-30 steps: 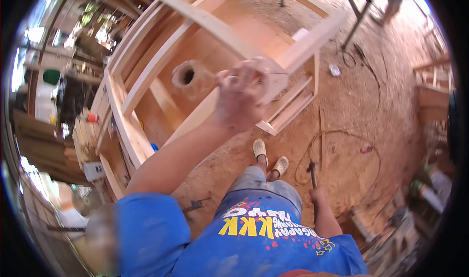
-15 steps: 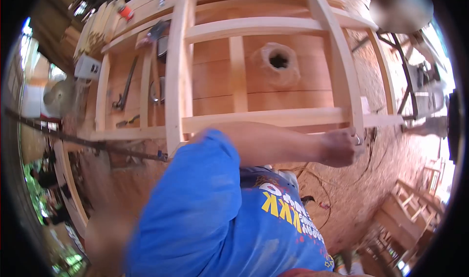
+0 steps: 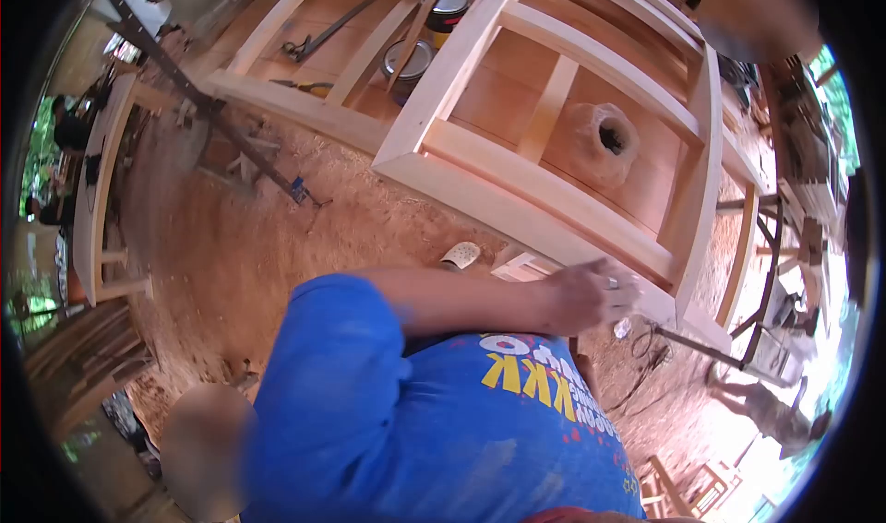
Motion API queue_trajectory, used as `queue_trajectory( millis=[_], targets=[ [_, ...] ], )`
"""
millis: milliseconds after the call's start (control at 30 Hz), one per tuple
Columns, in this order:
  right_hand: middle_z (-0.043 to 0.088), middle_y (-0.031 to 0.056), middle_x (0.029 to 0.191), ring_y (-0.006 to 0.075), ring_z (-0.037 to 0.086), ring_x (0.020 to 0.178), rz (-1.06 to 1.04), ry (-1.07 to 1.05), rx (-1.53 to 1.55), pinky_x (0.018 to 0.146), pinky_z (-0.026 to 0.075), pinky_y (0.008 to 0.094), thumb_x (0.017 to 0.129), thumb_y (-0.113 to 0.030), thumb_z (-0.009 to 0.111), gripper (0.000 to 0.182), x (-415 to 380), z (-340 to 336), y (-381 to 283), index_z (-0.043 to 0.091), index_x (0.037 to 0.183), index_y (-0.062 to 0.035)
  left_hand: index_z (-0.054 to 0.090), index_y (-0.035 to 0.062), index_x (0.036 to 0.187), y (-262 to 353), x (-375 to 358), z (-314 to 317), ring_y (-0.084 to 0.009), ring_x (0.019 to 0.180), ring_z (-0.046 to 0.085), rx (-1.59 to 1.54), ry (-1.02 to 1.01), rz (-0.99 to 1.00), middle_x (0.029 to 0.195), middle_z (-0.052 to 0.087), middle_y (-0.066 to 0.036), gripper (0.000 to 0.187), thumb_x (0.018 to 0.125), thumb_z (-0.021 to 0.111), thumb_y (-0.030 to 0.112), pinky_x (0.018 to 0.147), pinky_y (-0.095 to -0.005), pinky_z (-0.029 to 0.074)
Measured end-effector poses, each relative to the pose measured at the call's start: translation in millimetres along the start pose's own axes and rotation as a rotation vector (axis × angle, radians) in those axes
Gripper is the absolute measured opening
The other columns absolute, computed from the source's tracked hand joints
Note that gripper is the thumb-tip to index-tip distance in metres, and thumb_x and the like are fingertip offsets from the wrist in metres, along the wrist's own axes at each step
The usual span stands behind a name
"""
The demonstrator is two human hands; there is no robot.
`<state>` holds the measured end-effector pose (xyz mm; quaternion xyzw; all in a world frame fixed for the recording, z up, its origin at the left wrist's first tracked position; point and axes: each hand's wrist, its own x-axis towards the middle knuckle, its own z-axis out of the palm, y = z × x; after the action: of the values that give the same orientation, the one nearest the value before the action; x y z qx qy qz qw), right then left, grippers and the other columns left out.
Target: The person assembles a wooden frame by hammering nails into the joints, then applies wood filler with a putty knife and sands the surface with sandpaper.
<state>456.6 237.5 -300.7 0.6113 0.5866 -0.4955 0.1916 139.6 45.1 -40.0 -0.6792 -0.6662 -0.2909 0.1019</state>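
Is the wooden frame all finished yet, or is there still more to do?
Not finished, it seems. Done: the pale wooden frame already has its rails and crosspieces joined. In hand: the left hand rests on the frame's near edge. Left: the wood looks bare, and tins and a metal square still lie on the bench beneath it.

- An open-sided woodworking shop, with greenery visible past its edges.
- Sawdust covers the dirt floor (image 3: 240, 246).
- An unfinished pale wooden frame (image 3: 517, 205) lies over a workbench (image 3: 305, 25).
- Paint tins (image 3: 411, 57), a square and hand tools sit on the bench.
- More timber pieces (image 3: 74, 366) stand stacked nearby.
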Motion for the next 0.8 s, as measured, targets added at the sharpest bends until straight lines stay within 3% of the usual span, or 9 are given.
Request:
queue_trajectory(
  millis=[133,333,567,667,767,800],
  targets=[
    [0.061,0.0114,0.065,0.0245,0.06,0.049,-0.005,-0.072,-0.118,0.045,0.049,0.0409,0.094,-0.019,0.067,0.02,6,-1,-2,0.065,0.089,-0.0002,0.065,0.0142,0.142,-6,-69,-51,-0.0209,0.145,0.051,0.143,0.005,-0.314,0.153,0.059,-0.004,0.048,0.095,0.058,0.02,0.121,-0.0487,0.033],
    [0.06,0.0101,0.064,0.0238,0.059,0.047,-0.012,-0.141,-0.302,0.044,0.047,0.0405,0.095,-0.019,0.067,0.02,3,-11,1,0.063,0.087,-0.0013,0.065,0.0158,0.144,8,-103,-63,-0.0208,0.145,0.053,0.191,0.186,-0.644,0.153,0.061,-0.002,0.048,0.097,0.06,0.018,0.124,-0.0505,0.03],
    [0.058,0.0087,0.063,0.023,0.057,0.046,-0.036,-0.154,-0.373,0.042,0.046,0.0401,0.095,-0.019,0.067,0.02,-16,-24,-1,0.061,0.085,-0.0026,0.068,0.0138,0.14,19,-97,-56,-0.0222,0.142,0.055,0.234,0.246,-0.72,0.149,0.063,-0.005,0.048,0.092,0.069,0.021,0.124,-0.0521,0.029],
    [0.057,0.0081,0.062,0.0226,0.056,0.045,-0.024,-0.131,-0.338,0.041,0.045,0.0399,0.095,-0.019,0.067,0.02,-40,-23,-11,0.061,0.085,-0.0032,0.073,0.0125,0.129,13,-88,-69,-0.023,0.136,0.06,0.145,0.274,-0.703,0.14,0.068,-0.007,0.04,0.09,0.074,0.022,0.121,-0.0513,0.034],
    [0.056,0.0075,0.061,0.0223,0.055,0.045,0.017,-0.054,-0.17,0.041,0.045,0.0397,0.095,-0.019,0.067,0.021,-50,-26,-9,0.06,0.084,-0.0038,0.077,0.0113,0.113,-7,-84,-74,-0.0229,0.125,0.068,0.003,0.3,-0.605,0.124,0.076,-0.008,0.025,0.09,0.076,0.021,0.116,-0.0503,0.041],
    [0.055,0.0073,0.061,0.0221,0.055,0.045,0.037,-0.01,-0.067,0.041,0.044,0.0397,0.095,-0.019,0.067,0.021,-48,-28,-2,0.06,0.084,-0.0039,0.078,0.0096,0.102,-15,-79,-81,-0.0258,0.104,0.075,-0.008,0.362,-0.52,0.104,0.079,-0.007,0.014,0.09,0.078,0.017,0.099,-0.046,0.053]
  ],
)
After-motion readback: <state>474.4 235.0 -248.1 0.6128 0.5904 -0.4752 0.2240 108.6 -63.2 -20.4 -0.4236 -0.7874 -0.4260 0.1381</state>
